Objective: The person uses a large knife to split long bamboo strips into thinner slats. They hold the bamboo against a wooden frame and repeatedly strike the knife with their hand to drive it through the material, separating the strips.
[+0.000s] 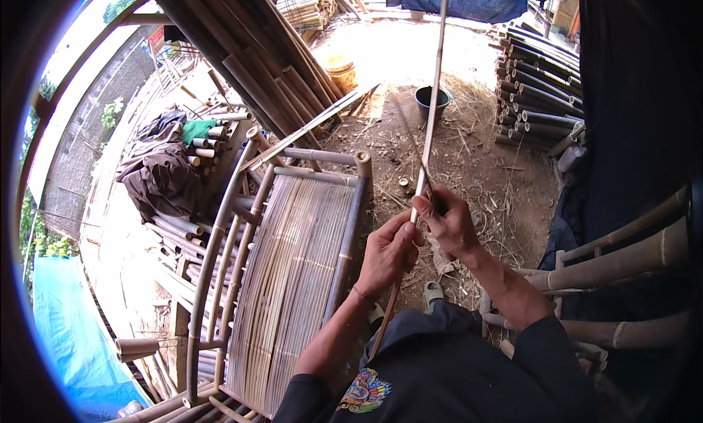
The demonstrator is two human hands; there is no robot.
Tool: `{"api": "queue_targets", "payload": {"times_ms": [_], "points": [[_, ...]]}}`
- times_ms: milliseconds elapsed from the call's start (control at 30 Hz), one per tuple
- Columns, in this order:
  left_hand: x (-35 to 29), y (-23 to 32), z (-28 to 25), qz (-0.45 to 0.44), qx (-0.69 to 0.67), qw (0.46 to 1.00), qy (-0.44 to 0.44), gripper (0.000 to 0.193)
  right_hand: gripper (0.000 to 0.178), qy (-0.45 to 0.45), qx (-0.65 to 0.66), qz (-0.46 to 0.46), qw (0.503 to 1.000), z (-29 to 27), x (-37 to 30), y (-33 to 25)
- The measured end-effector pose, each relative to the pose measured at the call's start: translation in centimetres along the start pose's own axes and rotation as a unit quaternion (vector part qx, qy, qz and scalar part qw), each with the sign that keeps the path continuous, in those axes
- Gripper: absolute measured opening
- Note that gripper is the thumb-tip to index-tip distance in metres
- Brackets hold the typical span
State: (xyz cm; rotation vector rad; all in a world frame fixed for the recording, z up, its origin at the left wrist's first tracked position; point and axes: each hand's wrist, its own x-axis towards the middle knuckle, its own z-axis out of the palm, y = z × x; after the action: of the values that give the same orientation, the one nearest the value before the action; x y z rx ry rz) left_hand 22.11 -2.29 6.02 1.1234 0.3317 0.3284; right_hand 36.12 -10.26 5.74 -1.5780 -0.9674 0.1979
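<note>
The left hand (pixel 388 256) pinches a long bamboo strip (pixel 438 64), thumb on top. Just above it, the right hand (pixel 452 224) closes on the same strip, beside a dark, blade-like piece (pixel 430 181) too small to make out. The strip slants up across the dark bucket (pixel 442 108), right of a slatted bamboo seat (pixel 296 218).

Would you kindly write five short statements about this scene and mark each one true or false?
1. The left hand and right hand both touch the long bamboo strip. True.
2. A red bucket stands on the ground. False: the dark bucket does.
3. The slatted bamboo seat is left of both hands. True.
4. Bright-blue sheeting lies at lower right. False: the blue sheet is at lower left.
5. Stacked poles appear at upper right. True.
</note>
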Motion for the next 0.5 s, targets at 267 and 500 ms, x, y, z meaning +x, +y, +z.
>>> {"api": "queue_targets", "payload": {"times_ms": [267,500], "points": [[-1.5,0.5,0.0,-0.009,0.105,0.989,0.102,0.036,0.066,-0.062,-0.343,-0.244,0.905,-2.9,0.0,2.1],[-7.7,-1.2,0.6,-0.022,0.159,0.982,0.101,0.037,0.071,0.023,-0.384,0.007,0.923,-9.6,6.5,4.5]]}}
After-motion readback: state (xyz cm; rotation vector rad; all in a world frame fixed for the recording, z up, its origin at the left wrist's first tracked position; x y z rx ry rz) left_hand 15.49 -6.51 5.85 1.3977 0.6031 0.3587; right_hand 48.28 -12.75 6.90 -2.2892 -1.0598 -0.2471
